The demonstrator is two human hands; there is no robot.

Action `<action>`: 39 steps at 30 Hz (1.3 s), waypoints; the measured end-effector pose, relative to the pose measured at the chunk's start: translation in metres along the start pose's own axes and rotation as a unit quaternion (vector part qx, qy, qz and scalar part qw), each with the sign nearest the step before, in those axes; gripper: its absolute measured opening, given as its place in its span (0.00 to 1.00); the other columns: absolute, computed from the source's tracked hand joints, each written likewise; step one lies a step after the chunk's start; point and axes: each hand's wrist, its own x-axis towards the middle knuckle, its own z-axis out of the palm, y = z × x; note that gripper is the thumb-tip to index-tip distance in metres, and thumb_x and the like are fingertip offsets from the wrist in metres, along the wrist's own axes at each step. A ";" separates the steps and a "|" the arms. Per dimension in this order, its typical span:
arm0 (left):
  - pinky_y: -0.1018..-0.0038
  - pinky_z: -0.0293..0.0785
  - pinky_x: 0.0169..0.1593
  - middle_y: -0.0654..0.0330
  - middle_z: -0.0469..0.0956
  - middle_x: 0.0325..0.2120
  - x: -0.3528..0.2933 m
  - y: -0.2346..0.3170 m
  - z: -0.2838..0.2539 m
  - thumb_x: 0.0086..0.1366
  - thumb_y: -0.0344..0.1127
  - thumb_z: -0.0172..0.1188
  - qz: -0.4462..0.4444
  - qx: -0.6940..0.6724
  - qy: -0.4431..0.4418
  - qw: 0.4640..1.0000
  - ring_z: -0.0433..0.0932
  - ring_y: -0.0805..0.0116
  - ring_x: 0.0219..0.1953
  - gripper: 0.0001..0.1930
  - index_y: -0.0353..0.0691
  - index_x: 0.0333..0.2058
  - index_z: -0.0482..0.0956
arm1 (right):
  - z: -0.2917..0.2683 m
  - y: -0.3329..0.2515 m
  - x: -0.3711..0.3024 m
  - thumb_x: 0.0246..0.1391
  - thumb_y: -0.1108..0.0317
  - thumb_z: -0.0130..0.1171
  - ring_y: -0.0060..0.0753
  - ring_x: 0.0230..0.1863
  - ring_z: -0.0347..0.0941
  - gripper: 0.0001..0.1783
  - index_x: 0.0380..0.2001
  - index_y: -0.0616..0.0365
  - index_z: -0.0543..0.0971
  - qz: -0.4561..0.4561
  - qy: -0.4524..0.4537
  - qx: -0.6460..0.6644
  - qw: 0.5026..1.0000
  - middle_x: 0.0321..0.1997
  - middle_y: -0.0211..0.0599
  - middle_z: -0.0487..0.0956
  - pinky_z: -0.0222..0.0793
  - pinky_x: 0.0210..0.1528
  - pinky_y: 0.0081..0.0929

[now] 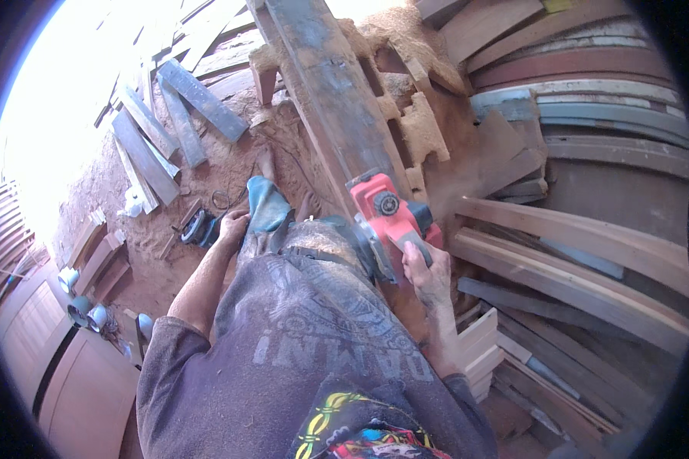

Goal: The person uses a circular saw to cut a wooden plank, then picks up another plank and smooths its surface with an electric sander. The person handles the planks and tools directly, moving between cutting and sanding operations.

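My right hand point(429, 269) is wrapped around the rear handle of a red electric planer point(383, 200) with a black knob on its side. The planer overlaps the near end of a long, thick wooden beam point(337, 84) that stretches away in front of me. Whether its sole touches the wood cannot be seen. My left hand point(233, 226) rests at my left leg, beside the blue-green cloth over my knee point(268, 205). Its fingers are loosely bent, with nothing visible in them. Close to that hand, a dark blue power tool point(199, 228) lies on the ground.
Wood shavings point(425, 126) heap along the beam's right side. Stacked boards point(582, 237) fill the right. Loose planks point(149, 153) lie on the dusty ground at left. Panelled wooden doors point(92, 390) and small round containers point(80, 310) are at lower left. A cord point(220, 200) curls near the blue tool.
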 end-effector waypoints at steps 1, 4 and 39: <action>0.71 0.82 0.47 0.55 0.88 0.42 0.001 -0.005 -0.003 0.70 0.34 0.66 -0.001 -0.020 0.005 1.000 0.85 0.68 0.41 0.17 0.31 0.53 0.85 | 0.006 -0.006 0.010 0.69 0.53 0.59 0.15 0.22 0.66 0.21 0.28 0.60 0.80 -0.014 0.006 0.005 1.000 0.19 0.25 0.72 0.59 0.25 0.25; 0.71 0.82 0.47 0.55 0.88 0.42 0.001 -0.011 -0.012 0.70 0.34 0.65 -0.005 -0.018 0.042 0.999 0.85 0.68 0.40 0.17 0.32 0.53 0.85 | 0.020 -0.032 0.042 0.70 0.52 0.59 0.12 0.17 0.64 0.24 0.22 0.56 0.78 -0.027 0.005 0.010 1.000 0.17 0.21 0.71 0.55 0.19 0.19; 0.68 0.78 0.54 0.57 0.82 0.55 -0.008 0.265 0.028 0.74 0.46 0.65 0.308 0.039 -0.022 0.950 0.81 0.66 0.53 0.27 0.36 0.64 0.77 | 0.049 -0.146 0.173 0.75 0.42 0.49 0.14 0.21 0.65 0.33 0.41 0.65 0.84 -0.146 -0.068 0.102 0.982 0.34 0.29 0.77 0.56 0.20 0.19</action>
